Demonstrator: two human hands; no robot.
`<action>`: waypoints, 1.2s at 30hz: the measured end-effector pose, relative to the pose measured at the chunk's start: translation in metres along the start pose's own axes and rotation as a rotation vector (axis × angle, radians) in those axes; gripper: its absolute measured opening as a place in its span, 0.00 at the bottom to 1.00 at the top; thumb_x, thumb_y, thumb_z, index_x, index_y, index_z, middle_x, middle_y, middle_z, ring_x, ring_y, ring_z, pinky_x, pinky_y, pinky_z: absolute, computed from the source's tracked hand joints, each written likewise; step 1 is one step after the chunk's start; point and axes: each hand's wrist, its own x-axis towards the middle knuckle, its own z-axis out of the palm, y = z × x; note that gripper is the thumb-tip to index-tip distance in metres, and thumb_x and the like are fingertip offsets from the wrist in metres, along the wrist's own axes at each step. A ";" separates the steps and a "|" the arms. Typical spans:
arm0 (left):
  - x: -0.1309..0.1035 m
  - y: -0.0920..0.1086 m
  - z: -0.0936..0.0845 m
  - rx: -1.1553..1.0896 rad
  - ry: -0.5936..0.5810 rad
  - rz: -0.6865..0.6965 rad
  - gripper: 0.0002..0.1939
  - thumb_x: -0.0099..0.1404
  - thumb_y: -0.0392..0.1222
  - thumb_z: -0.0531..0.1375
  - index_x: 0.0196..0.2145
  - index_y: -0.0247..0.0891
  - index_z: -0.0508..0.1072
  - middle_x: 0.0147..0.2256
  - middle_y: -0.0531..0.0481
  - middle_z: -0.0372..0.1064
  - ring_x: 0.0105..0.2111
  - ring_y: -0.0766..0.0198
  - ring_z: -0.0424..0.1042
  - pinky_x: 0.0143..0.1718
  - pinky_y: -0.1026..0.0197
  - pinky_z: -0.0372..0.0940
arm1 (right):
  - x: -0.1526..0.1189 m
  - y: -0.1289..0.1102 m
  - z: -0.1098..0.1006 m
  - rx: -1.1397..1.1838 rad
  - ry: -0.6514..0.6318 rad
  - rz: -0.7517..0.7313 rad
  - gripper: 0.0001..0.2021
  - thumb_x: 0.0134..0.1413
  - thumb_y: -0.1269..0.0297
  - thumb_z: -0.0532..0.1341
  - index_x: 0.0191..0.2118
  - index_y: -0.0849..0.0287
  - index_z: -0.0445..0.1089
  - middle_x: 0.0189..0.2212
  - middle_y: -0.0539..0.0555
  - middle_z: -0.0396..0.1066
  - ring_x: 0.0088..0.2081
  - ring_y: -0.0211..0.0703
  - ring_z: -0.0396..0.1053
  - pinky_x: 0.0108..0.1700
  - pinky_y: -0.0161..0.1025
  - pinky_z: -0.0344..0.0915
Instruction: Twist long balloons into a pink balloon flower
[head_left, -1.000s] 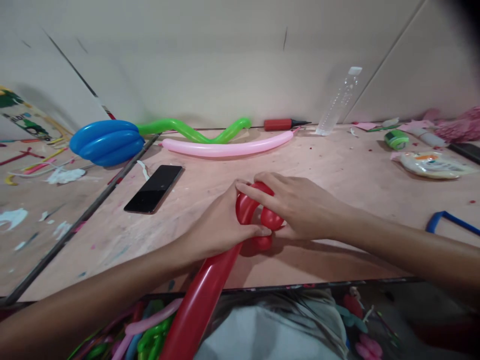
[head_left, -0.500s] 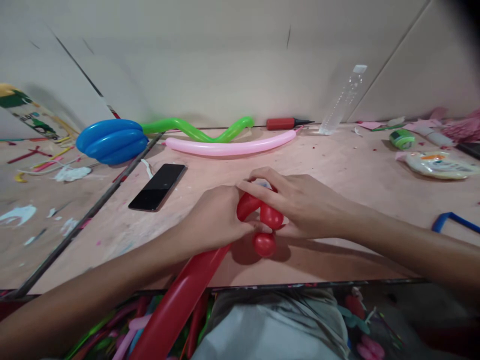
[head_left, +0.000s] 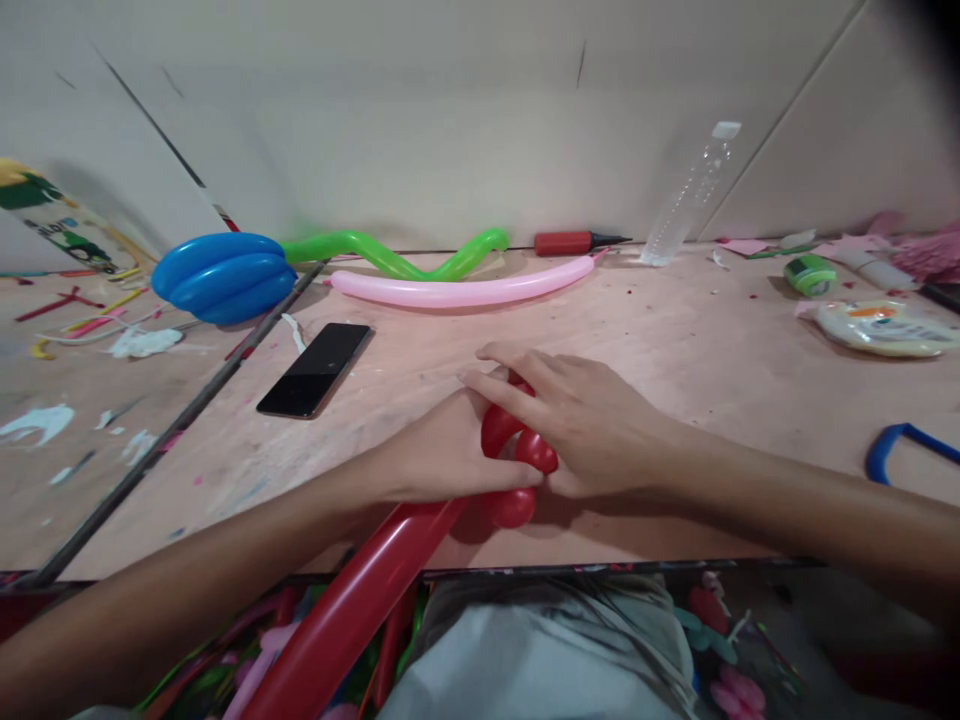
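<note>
A long red balloon [head_left: 352, 605] slants up from below the table's front edge to my hands, where its far end is twisted into small round bubbles. My left hand [head_left: 442, 450] is wrapped round the twisted part, its thumb lying across just above the lowest bubble. My right hand [head_left: 581, 420] grips the bubbles from the right, with its fingers reaching over the top to my left hand. Some of the bubbles are partly hidden by the fingers.
Behind my hands lie a black phone [head_left: 315, 370], a pink balloon [head_left: 461, 292], a green balloon [head_left: 390, 262] joined to blue bubbles [head_left: 225, 278], and a red pump [head_left: 562, 243]. A clear bottle [head_left: 690, 200] leans on the wall. A blue loop [head_left: 885, 455] lies at right.
The lowest red bubble has moved slightly left and down. My left thumb now lies across above it, and my right fingers have shifted left over my left hand.
</note>
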 end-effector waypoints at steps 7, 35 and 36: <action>0.005 -0.007 0.004 -0.203 -0.027 -0.111 0.26 0.52 0.42 0.73 0.48 0.37 0.74 0.53 0.42 0.75 0.52 0.49 0.74 0.54 0.50 0.69 | 0.001 -0.003 0.005 -0.021 -0.035 0.016 0.38 0.53 0.60 0.64 0.68 0.63 0.54 0.56 0.66 0.67 0.49 0.57 0.68 0.46 0.49 0.67; 0.011 -0.027 0.002 -0.737 -0.158 -0.277 0.19 0.53 0.35 0.72 0.43 0.35 0.76 0.41 0.47 0.80 0.41 0.58 0.78 0.47 0.56 0.71 | 0.001 0.004 0.005 -0.344 0.086 0.017 0.14 0.64 0.70 0.55 0.52 0.68 0.69 0.44 0.64 0.71 0.44 0.56 0.62 0.41 0.48 0.62; 0.012 -0.027 0.003 -0.735 -0.138 -0.296 0.19 0.53 0.37 0.73 0.42 0.35 0.76 0.40 0.47 0.80 0.40 0.58 0.79 0.45 0.56 0.72 | 0.001 0.004 0.004 -0.363 0.084 0.030 0.13 0.65 0.70 0.55 0.51 0.67 0.69 0.43 0.64 0.70 0.44 0.56 0.63 0.40 0.47 0.62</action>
